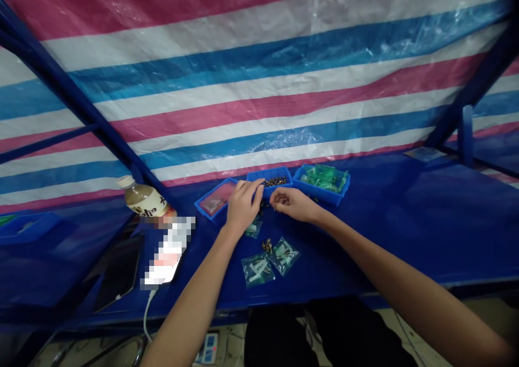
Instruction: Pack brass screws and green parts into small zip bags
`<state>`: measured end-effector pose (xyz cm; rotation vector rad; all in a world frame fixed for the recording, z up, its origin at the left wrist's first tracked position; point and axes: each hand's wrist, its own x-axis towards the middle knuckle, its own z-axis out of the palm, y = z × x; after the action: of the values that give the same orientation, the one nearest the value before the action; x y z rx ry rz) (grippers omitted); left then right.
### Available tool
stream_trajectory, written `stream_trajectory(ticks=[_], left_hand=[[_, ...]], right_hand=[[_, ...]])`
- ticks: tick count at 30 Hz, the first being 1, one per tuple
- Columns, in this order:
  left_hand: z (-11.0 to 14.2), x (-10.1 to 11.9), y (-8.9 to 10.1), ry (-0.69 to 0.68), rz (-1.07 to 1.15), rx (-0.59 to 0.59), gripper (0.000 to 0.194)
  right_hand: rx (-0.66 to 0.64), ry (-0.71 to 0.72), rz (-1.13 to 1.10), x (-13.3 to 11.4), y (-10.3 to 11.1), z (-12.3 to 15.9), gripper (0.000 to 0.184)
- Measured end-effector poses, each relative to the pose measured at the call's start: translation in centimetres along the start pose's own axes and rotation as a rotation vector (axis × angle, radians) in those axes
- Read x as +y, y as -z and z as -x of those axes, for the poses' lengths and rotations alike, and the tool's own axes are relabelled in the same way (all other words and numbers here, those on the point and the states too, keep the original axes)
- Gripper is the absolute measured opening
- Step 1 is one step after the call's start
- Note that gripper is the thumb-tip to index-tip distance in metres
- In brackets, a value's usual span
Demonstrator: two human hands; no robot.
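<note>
My left hand (242, 205) is curled, fingertips pinched together near the front of the middle blue tray (271, 175), which holds small dark screws. My right hand (292, 203) is beside it, fingers pinched on something too small to make out. Just below my left hand a small clear bag (253, 228) lies on the blue bench. Two more small bags with green-white parts (258, 269) (285, 254) lie nearer me, with a little cluster of brass-coloured screws (267, 245) between them and my hands.
A left blue tray (211, 205) holds clear bags; a right blue tray (324, 193) holds green parts. A capped drink bottle (144, 198), a phone on a white cable (166, 251) and a dark tablet (119, 275) sit left. Striped tarp hangs behind blue frame bars.
</note>
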<state>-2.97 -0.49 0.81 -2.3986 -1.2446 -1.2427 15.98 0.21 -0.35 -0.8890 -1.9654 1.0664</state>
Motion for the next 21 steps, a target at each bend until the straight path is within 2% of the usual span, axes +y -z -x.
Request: stream_trajectory(ticks=[3,9,14,21], left_hand=[[0.2,0.6,-0.1,-0.047,0.057,-0.022,0.025],[0.3,0.9,-0.4,-0.011,0.038,-0.036,0.027],[0.3,0.6,-0.6,-0.053,0.121,-0.067,0.016],[0.6,0.7,-1.2,-0.044,0.158,-0.093,0.013]], right_hand=[[0.042,-0.003,-0.209,-0.5,0.6,-0.2,0.020],[0.227,-0.042,-0.339,-0.6,1.3,-0.2,0.020],[0.187,-0.062,-0.451,-0.5,1.1,-0.1,0.021],[0.154,-0.138,-0.484,0.0,1.0,-0.1,0.025]])
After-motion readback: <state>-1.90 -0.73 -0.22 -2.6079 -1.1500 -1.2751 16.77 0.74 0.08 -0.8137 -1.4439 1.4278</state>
